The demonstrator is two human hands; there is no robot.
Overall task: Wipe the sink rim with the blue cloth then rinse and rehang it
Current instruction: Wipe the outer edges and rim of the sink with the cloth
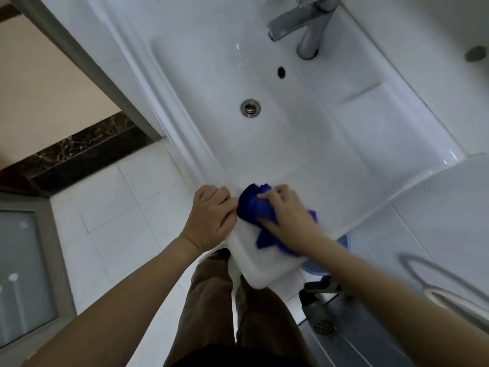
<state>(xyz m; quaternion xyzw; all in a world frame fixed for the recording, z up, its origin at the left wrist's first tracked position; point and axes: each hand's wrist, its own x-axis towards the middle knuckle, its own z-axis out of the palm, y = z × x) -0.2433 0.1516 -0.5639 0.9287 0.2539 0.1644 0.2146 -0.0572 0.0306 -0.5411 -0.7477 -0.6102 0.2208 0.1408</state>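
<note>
The blue cloth [254, 207] lies bunched on the near corner of the white sink rim [267, 263]. My right hand [287, 210] presses down on the cloth with fingers spread over it. My left hand [213, 215] rests on the rim's left edge right beside the cloth, fingers curled, its thumb side touching the cloth's edge. A grey faucet [304, 25] stands at the far end of the basin, with the drain [250, 108] in the middle. No water runs.
A blue bucket [317, 266] sits under the sink's near edge. A white toilet [455, 207] stands at right, with a hose [434, 279] in front of it. White floor tiles and a door frame lie to the left. My legs and a slipper [317, 313] are below.
</note>
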